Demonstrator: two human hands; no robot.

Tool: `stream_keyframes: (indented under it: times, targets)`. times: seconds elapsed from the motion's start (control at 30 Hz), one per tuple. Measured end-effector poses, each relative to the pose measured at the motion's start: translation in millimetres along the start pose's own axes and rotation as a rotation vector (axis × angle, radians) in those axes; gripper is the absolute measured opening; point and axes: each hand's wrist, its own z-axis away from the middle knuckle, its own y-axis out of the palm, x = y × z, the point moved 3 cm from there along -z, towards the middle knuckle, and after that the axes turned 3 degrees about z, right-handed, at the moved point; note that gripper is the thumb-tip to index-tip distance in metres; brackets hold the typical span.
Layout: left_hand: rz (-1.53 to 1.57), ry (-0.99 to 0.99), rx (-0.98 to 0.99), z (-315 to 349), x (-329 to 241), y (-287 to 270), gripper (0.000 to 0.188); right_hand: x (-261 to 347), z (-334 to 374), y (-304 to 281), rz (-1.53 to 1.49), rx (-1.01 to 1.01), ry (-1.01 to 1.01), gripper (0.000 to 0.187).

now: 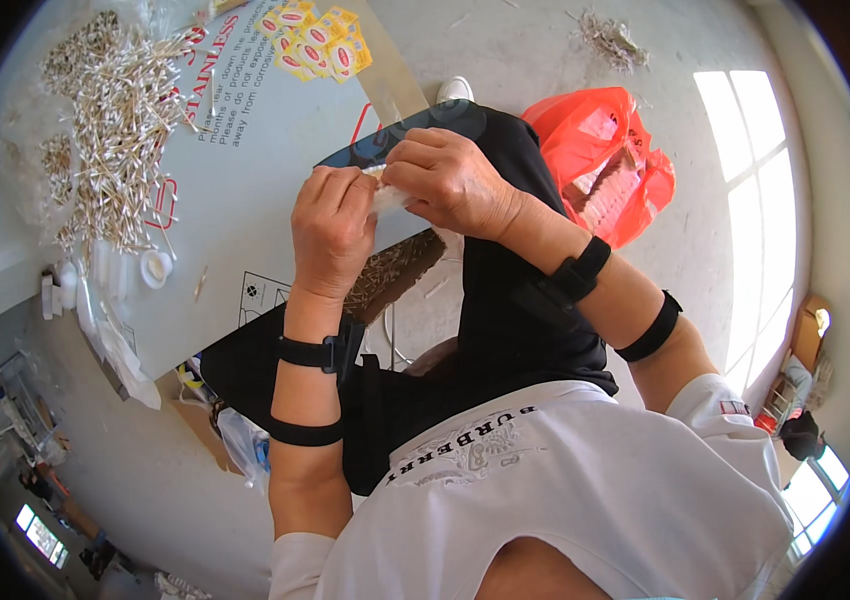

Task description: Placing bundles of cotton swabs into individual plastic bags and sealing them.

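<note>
Packet [392,196]: here it is, clear and whitish, up between the two hands near the tabletop's edge by the knee; what it holds is too small to tell.
Left hand [333,225]: fingers bunched, pinching the packet from its nine o'clock side.
Right hand [455,182]: fingers closed on it too, coming in from two o'clock, knuckles up.
Pinch: light does it, I'd say; film this thin looks ready to crease or slip if squeezed hard.
Steadiness: best let one hand anchor while the other does the fine work, with both wrists level.
Mouth: I cannot tell whether the packet is open or sealed; turning it toward the light would help.
Tabletop [215,215]: grey, print across it, running away from the hands toward ten.
Swabs [125,130]: what a heap! Loose, tangled, on clear plastic between nine and ten.
Labels [315,45]: bright yellow, overlapping, at eleven.
Tub [156,267]: small, white, round, between eight and nine.
Box [393,272]: just below the hands at six, more swabs inside.
Red bag [585,115]: on the floor [690,330] at three, pink stuff showing.
Scraps [610,40]: a scatter of thin bits on the floor at two.
Room: sunlight [750,190] splashes in panes beyond the red bag, at three.
</note>
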Motion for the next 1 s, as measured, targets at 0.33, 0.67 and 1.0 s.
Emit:
stream_keyframes:
  times: [0.33, 0.67, 1.0]
  targets:
    - [-0.122, -0.086, 0.176, 39.4, -11.4, -3.4, 0.051, 2.5, 33.6, 11.1, -0.077, 0.104, 0.371, 0.035]
    - [0.088, -0.703, 0.183, 8.8, 25.3, 11.1, 0.046, -9.5, -0.6, 36.2, -0.329, 0.071, 0.916, 0.045]
    - [0.603, -0.76, 0.309, 2.8, 24.2, -1.9, 0.034, -12.3, -12.9, 13.6, -0.566, 0.41, 0.677, 0.026]
